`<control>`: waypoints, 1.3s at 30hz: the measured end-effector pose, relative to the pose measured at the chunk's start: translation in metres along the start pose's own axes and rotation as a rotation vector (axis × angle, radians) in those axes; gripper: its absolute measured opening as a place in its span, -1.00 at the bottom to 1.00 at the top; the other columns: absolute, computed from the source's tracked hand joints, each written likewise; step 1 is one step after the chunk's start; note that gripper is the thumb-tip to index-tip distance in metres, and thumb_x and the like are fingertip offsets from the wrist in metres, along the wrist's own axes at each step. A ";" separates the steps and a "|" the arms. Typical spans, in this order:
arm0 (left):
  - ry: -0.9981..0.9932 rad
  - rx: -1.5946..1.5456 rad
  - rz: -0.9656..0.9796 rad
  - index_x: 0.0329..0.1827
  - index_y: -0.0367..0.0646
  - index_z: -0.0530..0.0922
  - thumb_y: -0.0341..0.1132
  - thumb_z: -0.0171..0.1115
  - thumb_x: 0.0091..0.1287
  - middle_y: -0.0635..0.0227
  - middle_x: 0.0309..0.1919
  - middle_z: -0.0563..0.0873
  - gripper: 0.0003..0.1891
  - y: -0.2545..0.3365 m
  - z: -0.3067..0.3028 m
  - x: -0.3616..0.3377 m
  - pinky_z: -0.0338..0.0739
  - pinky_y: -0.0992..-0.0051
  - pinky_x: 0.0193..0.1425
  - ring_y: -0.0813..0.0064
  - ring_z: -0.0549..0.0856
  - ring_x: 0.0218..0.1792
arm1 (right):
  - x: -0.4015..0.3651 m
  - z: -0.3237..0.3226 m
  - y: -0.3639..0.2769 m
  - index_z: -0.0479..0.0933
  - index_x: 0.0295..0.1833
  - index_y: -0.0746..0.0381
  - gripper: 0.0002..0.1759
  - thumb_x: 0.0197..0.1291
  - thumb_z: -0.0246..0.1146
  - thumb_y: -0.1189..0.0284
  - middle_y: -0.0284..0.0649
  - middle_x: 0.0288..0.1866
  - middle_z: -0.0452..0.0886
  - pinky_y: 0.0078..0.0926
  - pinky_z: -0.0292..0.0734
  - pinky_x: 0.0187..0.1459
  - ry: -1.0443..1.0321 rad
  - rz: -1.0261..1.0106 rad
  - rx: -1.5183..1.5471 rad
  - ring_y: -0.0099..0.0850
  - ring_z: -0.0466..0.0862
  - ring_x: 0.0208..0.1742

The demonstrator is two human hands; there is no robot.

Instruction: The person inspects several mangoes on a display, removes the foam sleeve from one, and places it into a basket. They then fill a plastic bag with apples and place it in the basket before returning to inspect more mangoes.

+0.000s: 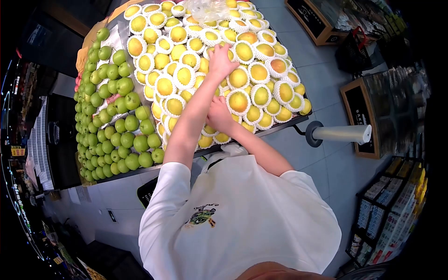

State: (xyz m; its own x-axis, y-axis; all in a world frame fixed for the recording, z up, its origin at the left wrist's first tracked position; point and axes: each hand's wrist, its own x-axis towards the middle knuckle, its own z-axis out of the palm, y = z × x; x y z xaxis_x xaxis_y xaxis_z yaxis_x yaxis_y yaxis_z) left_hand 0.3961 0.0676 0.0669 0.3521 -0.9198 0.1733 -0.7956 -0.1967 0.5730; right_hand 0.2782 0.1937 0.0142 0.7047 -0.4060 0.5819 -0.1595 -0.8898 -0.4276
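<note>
My left hand (222, 61) reaches far over the display of yellow fruits in white foam nets (184, 74). Its thumb and fingers are bent around a yellow fruit in the middle of the pile, partly covered by the hand. Closer to my body, my right hand (219, 113) rests low among the netted fruits, just right of my left forearm. Its fingers are partly hidden, so their grip cannot be made out. A netted fruit with an orange blush (238, 101) lies right beside it.
Green apples (125, 86) fill the left part of the stand, behind a clear divider (135, 88). Crumpled clear plastic (207, 9) lies on the far fruits. A roll of plastic bags (343, 134) sticks out from the right edge. Shelves with packaged goods (385, 210) stand at right.
</note>
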 end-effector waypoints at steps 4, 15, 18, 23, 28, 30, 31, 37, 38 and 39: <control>0.044 0.000 -0.016 0.43 -0.04 0.58 0.17 0.63 0.05 -0.02 0.37 0.56 -0.12 -0.002 0.005 0.001 0.44 0.09 0.52 -0.17 0.50 0.38 | 0.001 -0.006 -0.002 0.65 -0.01 0.22 -0.71 0.12 0.36 0.50 -0.24 0.00 0.64 -0.19 0.33 0.12 -0.019 0.023 0.023 -0.24 0.54 0.08; 0.002 -0.010 -0.133 0.40 -0.11 0.57 0.14 0.57 0.03 -0.19 0.31 0.47 -0.14 0.004 -0.004 -0.003 0.45 -0.02 0.46 -0.27 0.50 0.30 | 0.000 -0.003 0.001 0.67 -0.03 0.22 -0.73 0.10 0.38 0.47 -0.25 -0.06 0.67 -0.18 0.35 0.14 -0.037 0.011 -0.049 -0.26 0.55 0.09; 0.062 -0.017 -0.206 0.42 -0.17 0.54 0.12 0.58 0.05 -0.27 0.37 0.38 -0.11 0.007 0.004 -0.005 0.47 -0.07 0.44 -0.34 0.47 0.30 | -0.002 0.000 0.002 0.67 -0.06 0.20 -0.75 0.11 0.39 0.43 -0.23 -0.08 0.68 -0.17 0.35 0.13 0.000 0.008 0.007 -0.24 0.55 0.11; 0.050 0.112 -0.025 0.44 -0.19 0.53 0.13 0.58 0.09 -0.29 0.38 0.36 -0.11 -0.008 0.026 0.011 0.39 -0.06 0.51 -0.33 0.40 0.37 | 0.000 0.000 0.001 0.68 -0.04 0.13 -0.73 0.12 0.41 0.37 -0.26 -0.03 0.68 -0.17 0.34 0.12 -0.118 0.077 -0.009 -0.26 0.54 0.15; 0.035 -0.117 -0.052 0.43 -0.16 0.56 0.15 0.60 0.08 -0.20 0.35 0.39 -0.12 -0.009 0.016 0.003 0.37 -0.01 0.52 -0.25 0.40 0.37 | 0.002 0.000 -0.001 0.66 -0.08 0.10 -0.77 0.14 0.40 0.34 -0.30 -0.06 0.67 -0.20 0.30 0.07 -0.085 0.074 0.018 -0.28 0.55 0.10; 0.055 -0.192 -0.044 0.42 -0.14 0.57 0.15 0.62 0.07 -0.11 0.29 0.43 -0.11 -0.010 0.020 0.005 0.39 0.04 0.51 -0.19 0.43 0.33 | 0.000 0.000 0.001 0.64 -0.11 0.08 -0.81 0.16 0.39 0.36 -0.30 -0.10 0.66 -0.21 0.27 0.04 -0.086 0.071 0.036 -0.28 0.57 0.05; 0.063 -0.194 -0.052 0.42 -0.14 0.57 0.15 0.62 0.07 -0.11 0.29 0.43 -0.11 -0.013 0.025 0.006 0.39 0.04 0.51 -0.19 0.43 0.33 | 0.000 0.000 0.001 0.67 -0.10 0.08 -0.79 0.13 0.41 0.33 -0.32 -0.08 0.66 -0.21 0.30 0.05 -0.122 0.084 0.003 -0.30 0.56 0.08; 0.083 -0.106 -0.016 0.53 -0.19 0.44 0.21 0.49 0.28 -0.12 0.38 0.47 -0.11 -0.006 0.018 -0.007 0.40 0.00 0.48 -0.16 0.44 0.34 | 0.002 -0.003 -0.004 0.70 -0.13 0.08 -0.80 0.10 0.42 0.35 -0.33 -0.09 0.66 -0.23 0.32 0.04 -0.082 0.092 0.027 -0.30 0.55 0.05; 0.107 -0.021 -0.006 0.58 -0.19 0.37 0.24 0.42 0.34 -0.07 0.37 0.48 -0.09 -0.004 0.016 -0.010 0.37 -0.03 0.48 -0.11 0.45 0.35 | 0.003 -0.003 -0.003 0.69 -0.15 0.09 -0.82 0.10 0.42 0.37 -0.32 -0.10 0.66 -0.23 0.33 0.04 -0.060 0.082 0.030 -0.29 0.55 0.03; 0.109 -0.019 -0.009 0.58 -0.19 0.37 0.24 0.42 0.34 -0.07 0.37 0.48 -0.09 -0.005 0.012 -0.012 0.37 -0.03 0.48 -0.11 0.45 0.35 | 0.003 -0.002 -0.002 0.69 -0.15 0.09 -0.82 0.10 0.42 0.37 -0.32 -0.10 0.66 -0.23 0.33 0.04 -0.061 0.079 0.032 -0.29 0.55 0.03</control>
State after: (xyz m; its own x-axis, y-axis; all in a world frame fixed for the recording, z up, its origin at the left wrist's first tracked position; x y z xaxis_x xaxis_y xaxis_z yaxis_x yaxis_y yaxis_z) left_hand 0.3903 0.0758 0.0525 0.4113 -0.8754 0.2539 -0.7831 -0.1969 0.5899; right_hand 0.2791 0.1937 0.0183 0.7317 -0.4607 0.5025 -0.1949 -0.8477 -0.4933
